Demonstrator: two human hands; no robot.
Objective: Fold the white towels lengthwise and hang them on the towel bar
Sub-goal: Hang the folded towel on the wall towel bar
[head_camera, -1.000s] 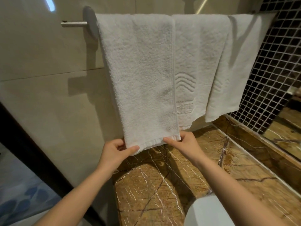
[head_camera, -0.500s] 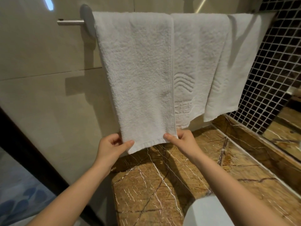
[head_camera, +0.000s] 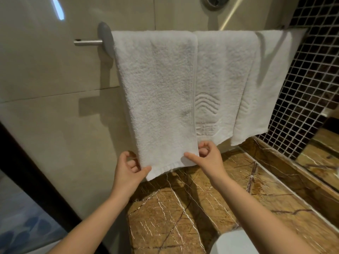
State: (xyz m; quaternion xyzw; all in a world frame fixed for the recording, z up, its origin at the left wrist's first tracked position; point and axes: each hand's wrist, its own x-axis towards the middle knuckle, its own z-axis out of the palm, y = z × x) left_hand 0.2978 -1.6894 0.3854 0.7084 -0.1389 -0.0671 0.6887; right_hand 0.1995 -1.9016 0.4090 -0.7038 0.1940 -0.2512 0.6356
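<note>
Three white towels hang side by side over a metal towel bar (head_camera: 88, 42) on the beige tiled wall. The left towel (head_camera: 157, 92) hangs folded lengthwise in front. My left hand (head_camera: 130, 171) pinches its lower left corner and my right hand (head_camera: 209, 160) pinches its lower right corner. A middle towel (head_camera: 223, 79) with an embossed wave pattern hangs partly behind it. The right towel (head_camera: 266, 85) hangs at a slant toward the mosaic wall. Most of the bar is hidden under the towels.
A brown veined marble counter (head_camera: 183, 208) lies below the towels. A dark mosaic tile wall (head_camera: 311, 79) and a mirror edge (head_camera: 322, 153) stand at the right. A white basin rim (head_camera: 231, 244) shows at the bottom. A dark door frame (head_camera: 36, 176) runs at the left.
Both hands kept their pinch on the left towel's bottom corners and rose slightly with the hem. The view tilted up, so the bar sits lower in the frame.
</note>
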